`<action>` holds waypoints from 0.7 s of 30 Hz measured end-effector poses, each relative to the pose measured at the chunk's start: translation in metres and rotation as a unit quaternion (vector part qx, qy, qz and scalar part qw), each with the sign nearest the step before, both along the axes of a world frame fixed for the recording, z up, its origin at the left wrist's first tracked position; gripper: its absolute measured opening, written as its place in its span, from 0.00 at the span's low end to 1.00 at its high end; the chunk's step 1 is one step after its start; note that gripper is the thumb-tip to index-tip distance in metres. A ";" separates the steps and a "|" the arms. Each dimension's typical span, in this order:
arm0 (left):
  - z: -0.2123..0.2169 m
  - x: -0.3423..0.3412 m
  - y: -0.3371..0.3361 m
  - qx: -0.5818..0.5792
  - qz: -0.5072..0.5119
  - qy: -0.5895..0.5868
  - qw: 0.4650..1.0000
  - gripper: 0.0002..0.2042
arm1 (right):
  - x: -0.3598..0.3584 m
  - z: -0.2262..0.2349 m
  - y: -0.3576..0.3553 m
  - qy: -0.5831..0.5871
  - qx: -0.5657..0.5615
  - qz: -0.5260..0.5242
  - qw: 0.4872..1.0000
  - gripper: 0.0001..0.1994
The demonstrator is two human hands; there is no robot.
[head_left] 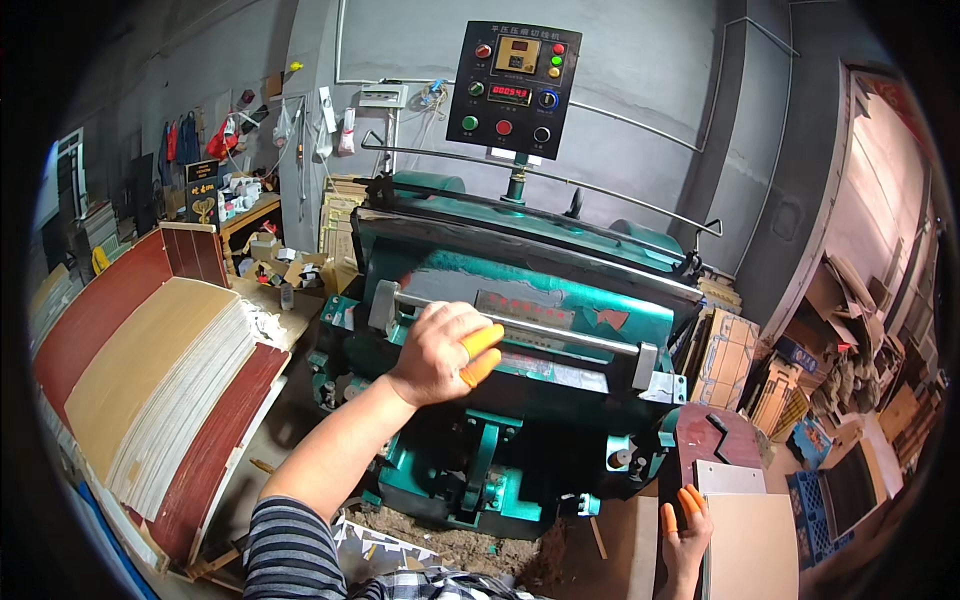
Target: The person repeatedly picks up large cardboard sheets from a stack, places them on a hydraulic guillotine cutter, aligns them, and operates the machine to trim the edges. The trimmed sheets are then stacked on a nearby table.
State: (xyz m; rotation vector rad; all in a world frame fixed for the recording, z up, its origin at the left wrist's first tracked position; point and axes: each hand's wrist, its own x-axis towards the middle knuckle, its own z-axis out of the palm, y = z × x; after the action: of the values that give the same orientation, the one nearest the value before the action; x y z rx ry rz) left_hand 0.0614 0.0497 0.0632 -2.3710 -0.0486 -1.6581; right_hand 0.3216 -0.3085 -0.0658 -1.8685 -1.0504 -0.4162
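My left hand (440,350) is closed at the metal bar (570,335) that runs across the front of a green machine (620,310). Its knuckles cover part of the bar, and two of its digits wear orange finger covers. Lower right, my right hand (688,535) is at the left edge of a stack of tan boards (750,545). Its fingers point up and apart, with orange covers on two of them. A grey-white piece (730,478) lies at the far end of that stack, on a dark red table (690,430).
A control panel (515,90) with lit buttons stands above the machine. At left, a tall stack of tan sheets (150,350) rests between dark red boards (215,450). Cardboard pieces (725,355) lean at right, near a blue crate (815,510). Scraps (480,550) litter the floor under the machine.
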 end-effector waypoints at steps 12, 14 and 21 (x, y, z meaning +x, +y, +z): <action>0.003 -0.010 0.065 -0.140 0.205 0.058 0.967 0.25 | -0.031 0.016 -0.022 -0.050 0.031 -0.003 0.998 0.14; -0.025 -0.014 0.084 -0.202 0.237 0.149 0.939 0.28 | -0.047 0.022 -0.026 -0.038 0.017 -0.020 0.999 0.13; -0.183 -0.080 0.095 -0.401 0.324 0.463 0.721 0.43 | -0.091 0.009 0.020 0.055 -0.009 0.081 0.995 0.15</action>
State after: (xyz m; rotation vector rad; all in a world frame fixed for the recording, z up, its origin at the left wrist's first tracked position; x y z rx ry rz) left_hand -0.0182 0.1449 -0.1196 -2.8901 -1.4426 0.0418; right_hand 0.2301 -0.2888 -0.0571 -1.7850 -1.1227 -0.2071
